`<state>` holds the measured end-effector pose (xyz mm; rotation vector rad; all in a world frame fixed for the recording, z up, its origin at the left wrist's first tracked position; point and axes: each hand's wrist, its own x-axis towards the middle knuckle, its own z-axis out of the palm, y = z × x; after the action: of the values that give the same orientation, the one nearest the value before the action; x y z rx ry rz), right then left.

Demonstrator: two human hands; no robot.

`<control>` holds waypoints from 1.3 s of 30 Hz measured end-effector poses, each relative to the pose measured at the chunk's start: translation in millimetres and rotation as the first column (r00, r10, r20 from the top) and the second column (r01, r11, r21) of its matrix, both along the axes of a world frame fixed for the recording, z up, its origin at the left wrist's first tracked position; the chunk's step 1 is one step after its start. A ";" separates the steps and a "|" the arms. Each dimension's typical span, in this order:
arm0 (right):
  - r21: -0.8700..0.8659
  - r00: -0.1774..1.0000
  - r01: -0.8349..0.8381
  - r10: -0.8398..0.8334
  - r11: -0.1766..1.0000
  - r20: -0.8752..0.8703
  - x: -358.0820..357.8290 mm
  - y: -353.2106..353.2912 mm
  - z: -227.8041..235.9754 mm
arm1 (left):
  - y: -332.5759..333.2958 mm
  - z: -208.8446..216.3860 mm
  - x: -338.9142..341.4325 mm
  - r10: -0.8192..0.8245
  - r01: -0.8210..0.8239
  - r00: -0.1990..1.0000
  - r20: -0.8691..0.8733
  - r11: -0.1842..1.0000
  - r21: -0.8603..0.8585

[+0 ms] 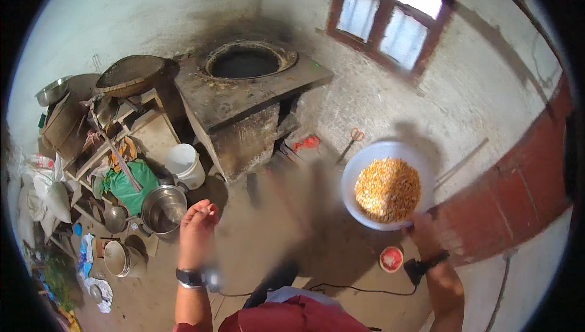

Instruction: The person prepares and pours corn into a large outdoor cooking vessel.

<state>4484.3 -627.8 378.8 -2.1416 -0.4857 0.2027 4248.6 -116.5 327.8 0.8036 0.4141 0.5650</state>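
A pale white-blue basin [350,201] full of yellow-orange corn kernels [388,190] is at the right, its near side partly in shadow. My right hand [423,234] is at the basin's near right rim and seems to grip it; the fingers are dark and hard to make out. Away to the left, my left hand [198,219] is raised over the floor, close to a metal pot [163,209]. Its fingers are curled together, and whatever they might hold is hidden. Both wrists wear dark bands.
Beside my right wrist stands a small red-and-white bowl [391,259]. Scissors [357,134] are near the wall. A sooty stove [250,100] fills the far corner. White buckets [185,166], sacks [49,195] and baskets [131,75] crowd the left. A black cable [347,287] crosses near me.
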 end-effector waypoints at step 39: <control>0.137 0.940 0.106 -0.054 0.985 -0.338 803.1 632.1 32.6 | 47.8 -27.9 257.8 0.870 -0.887 0.454 -0.191 0.462 -0.003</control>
<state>5287.5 4.3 411.4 -1.9211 -0.2079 0.4583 4506.4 -68.6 300.0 0.4694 1.0430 1.4680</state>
